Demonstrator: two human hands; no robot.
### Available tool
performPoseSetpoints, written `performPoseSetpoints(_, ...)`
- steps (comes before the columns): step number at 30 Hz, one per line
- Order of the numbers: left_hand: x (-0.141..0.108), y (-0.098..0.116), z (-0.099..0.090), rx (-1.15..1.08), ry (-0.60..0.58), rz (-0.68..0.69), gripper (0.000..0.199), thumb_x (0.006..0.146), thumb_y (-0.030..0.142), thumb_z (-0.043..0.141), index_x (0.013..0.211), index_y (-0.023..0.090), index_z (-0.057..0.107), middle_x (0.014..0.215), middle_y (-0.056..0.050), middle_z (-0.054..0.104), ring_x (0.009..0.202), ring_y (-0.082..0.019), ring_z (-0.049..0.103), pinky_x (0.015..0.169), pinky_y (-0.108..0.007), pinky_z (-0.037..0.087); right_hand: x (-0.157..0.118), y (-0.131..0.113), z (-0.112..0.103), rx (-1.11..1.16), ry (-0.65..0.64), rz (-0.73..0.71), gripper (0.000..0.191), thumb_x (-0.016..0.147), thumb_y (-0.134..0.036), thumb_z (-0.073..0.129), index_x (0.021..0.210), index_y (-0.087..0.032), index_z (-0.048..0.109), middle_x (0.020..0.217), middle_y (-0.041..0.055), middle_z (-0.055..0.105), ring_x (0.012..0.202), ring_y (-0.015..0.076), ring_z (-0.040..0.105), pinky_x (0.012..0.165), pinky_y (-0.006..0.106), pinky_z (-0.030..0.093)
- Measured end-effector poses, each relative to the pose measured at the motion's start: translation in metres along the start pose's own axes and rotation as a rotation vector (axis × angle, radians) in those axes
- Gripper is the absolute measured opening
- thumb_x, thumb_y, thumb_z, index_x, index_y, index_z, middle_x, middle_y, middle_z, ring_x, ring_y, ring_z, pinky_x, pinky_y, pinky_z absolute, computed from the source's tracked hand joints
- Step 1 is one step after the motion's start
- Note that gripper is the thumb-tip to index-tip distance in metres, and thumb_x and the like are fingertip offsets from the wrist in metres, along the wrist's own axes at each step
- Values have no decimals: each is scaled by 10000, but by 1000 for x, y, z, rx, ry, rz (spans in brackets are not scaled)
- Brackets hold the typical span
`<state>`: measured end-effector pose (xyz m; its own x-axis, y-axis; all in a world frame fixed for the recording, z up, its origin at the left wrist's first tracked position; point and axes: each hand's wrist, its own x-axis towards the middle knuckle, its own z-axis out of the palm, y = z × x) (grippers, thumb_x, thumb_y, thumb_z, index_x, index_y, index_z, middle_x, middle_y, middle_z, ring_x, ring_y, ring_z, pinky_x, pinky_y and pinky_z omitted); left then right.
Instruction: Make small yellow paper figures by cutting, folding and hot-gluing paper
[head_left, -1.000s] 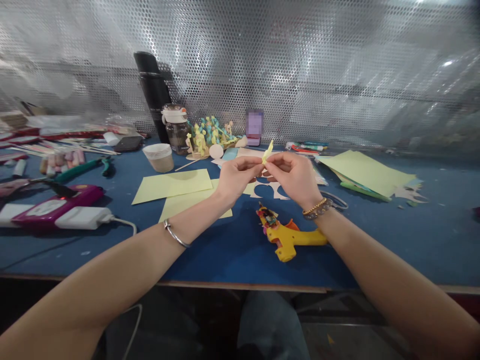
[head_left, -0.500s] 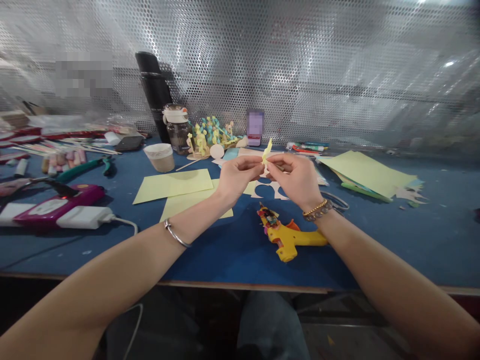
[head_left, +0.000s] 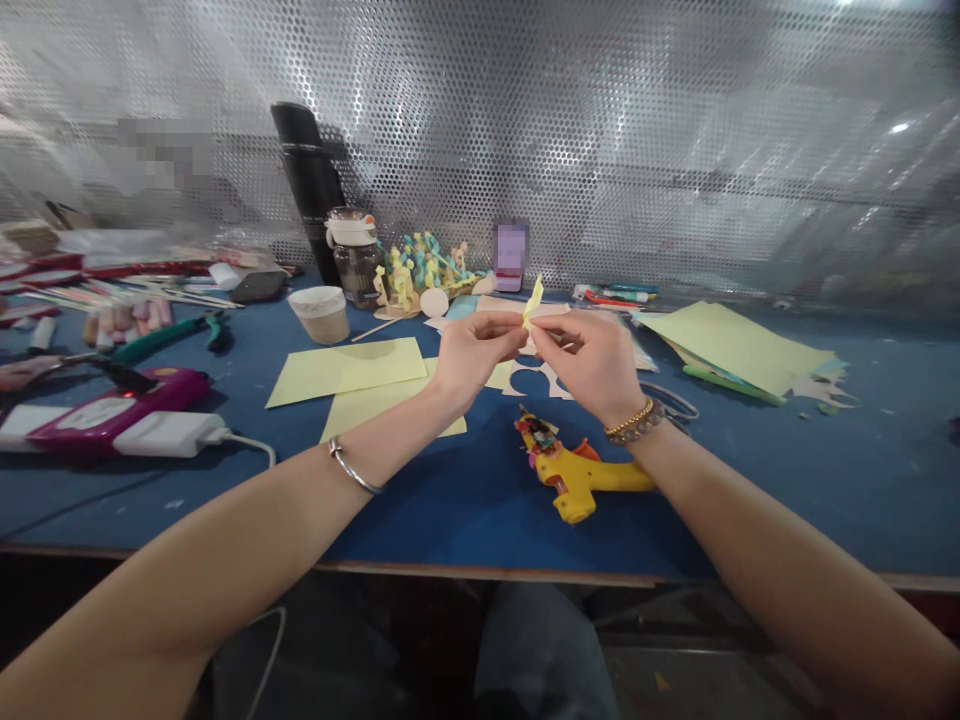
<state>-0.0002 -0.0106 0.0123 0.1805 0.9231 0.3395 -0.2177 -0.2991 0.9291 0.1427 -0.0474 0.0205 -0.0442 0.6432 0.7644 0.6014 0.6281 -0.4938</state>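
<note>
Between my two hands, above the middle of the table, a small twisted strip of yellow paper (head_left: pixel 533 297) points upward. My left hand (head_left: pixel 484 348) pinches its lower end from the left. Thumb and fingertips of my right hand (head_left: pixel 589 355) close on the same piece from the right; the fingertips partly hide it. Below the hands, a yellow hot glue gun (head_left: pixel 577 478) lies on its side near my right wrist. Pale paper with round cut-outs (head_left: pixel 551 380) is partly covered behind the hands. Yellow paper sheets (head_left: pixel 349 370) lie left of my left hand.
A purple power strip (head_left: pixel 124 412) with white plugs sits at the left. Behind stand a paper cup (head_left: pixel 321 314), a jar (head_left: pixel 355 262), a black thermos (head_left: pixel 307 195) and small paper figures (head_left: pixel 420 270). More paper (head_left: pixel 742 345) is stacked at the right. A phone (head_left: pixel 511 255) leans against the perforated wall.
The fingers of my right hand have shifted slightly on the yellow strip, and the strip has turned a little. Everything else stays where it was.
</note>
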Motion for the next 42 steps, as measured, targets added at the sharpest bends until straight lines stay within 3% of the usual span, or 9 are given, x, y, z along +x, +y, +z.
performPoseSetpoints(20, 2, 1, -1, -65, -30, -26, 234, 638, 263, 739, 840, 153, 693, 784, -44, 693, 717, -123, 627, 742, -303, 504, 2, -8, -2, -7, -1, 4, 187, 805, -264, 567, 896, -193, 715, 817, 55, 697, 671, 165, 648, 572, 292, 542)
performPoseSetpoints(26, 2, 4, 0, -136, 13, -86, 248, 600, 208, 764, 828, 143, 693, 749, -26, 677, 681, -98, 607, 737, -279, 493, 3, -11, -6, 174, -2, 176, 206, 803, -329, 584, 832, -168, 709, 749, 50, 687, 618, 158, 654, 567, 290, 553)
performPoseSetpoints(32, -1, 5, 2, -202, -54, -141, 213, 624, 199, 746, 828, 157, 702, 782, -14, 681, 681, -88, 613, 761, -274, 483, 7, -2, -5, 428, -20, 449, 234, 767, -366, 625, 833, -152, 693, 692, 35, 659, 593, 139, 643, 536, 269, 568)
performPoseSetpoints(42, -2, 5, 2, -175, -91, -135, 210, 625, 206, 751, 820, 158, 690, 771, -15, 682, 701, -99, 620, 754, -283, 483, 8, -1, -3, 499, -38, 509, 177, 706, -316, 680, 788, -160, 698, 695, 23, 656, 593, 115, 607, 511, 245, 559)
